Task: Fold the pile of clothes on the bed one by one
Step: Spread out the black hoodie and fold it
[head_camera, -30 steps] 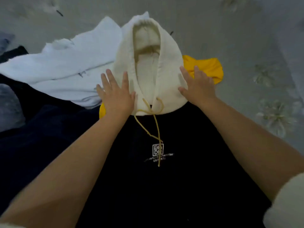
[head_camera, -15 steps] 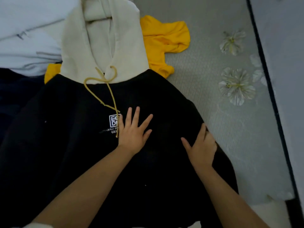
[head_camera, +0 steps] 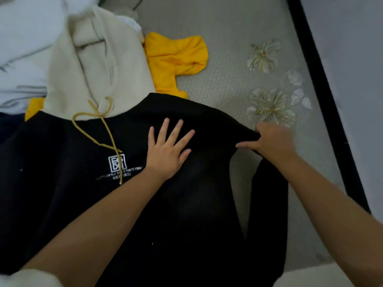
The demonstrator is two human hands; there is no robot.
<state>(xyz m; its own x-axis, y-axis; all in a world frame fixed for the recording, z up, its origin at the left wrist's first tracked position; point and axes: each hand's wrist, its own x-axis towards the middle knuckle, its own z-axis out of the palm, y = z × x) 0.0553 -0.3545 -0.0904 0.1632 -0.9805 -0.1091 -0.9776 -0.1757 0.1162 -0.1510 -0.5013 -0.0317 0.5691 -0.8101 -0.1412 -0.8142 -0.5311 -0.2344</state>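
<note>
From the head camera, we're looking down on a black hoodie (head_camera: 186, 204) spread front-up on the bed (head_camera: 238, 27), its cream hood (head_camera: 99, 65) pointing away from the person and the printed logo (head_camera: 117, 165) facing up. The long axis of the body runs from hood to hem, more or less straight toward the camera. The left hand (head_camera: 169, 151) lies flat on the chest with fingers spread and straight, pinning the cloth just right of the logo, gripping nothing. Out at the shoulder, the right hand (head_camera: 271, 141) has the black sleeve's (head_camera: 267, 204) upper edge pinched between thumb and curled fingers, and the sleeve trails down from that grip toward the person (with a wedge of grey bedspread showing between sleeve and body). That's the relation to watch: the sleeve lies outboard of the right hand's side, the torso inboard, so the fold looks set to carry that sleeve leftward across the chest toward the anchoring palm. A yellow garment (head_camera: 176, 56) and white clothing (head_camera: 22, 59) wait beyond the hood.
</note>
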